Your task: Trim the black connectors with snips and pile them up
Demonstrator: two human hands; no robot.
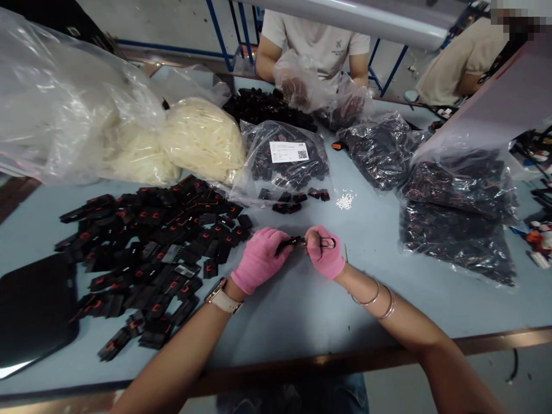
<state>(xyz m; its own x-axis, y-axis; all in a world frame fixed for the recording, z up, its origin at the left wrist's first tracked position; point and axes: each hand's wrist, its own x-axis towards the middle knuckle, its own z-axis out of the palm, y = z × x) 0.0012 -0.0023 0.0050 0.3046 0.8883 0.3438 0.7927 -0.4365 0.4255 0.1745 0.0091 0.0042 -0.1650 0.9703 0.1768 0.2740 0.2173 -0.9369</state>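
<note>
My left hand (261, 259), in a pink glove, is closed around a small black part (290, 242). Close by on the right, my right hand (325, 252), also gloved in pink, grips a slim metal tool (328, 243) whose looped end shows past the fingers. The tool's other end meets the black part between my hands. A loose heap of black parts with red pieces (159, 247) spreads to the left of my left hand. Beyond my right hand lies a small pile of tiny white pieces (344, 200).
Clear bags of black parts lie ahead (287, 167) and at the right (457, 230). Bags of cream-coloured strips (202, 138) stand at the back left. A black tray (37, 310) sits at the left edge. Across the table, a person (319, 40) handles a clear bag.
</note>
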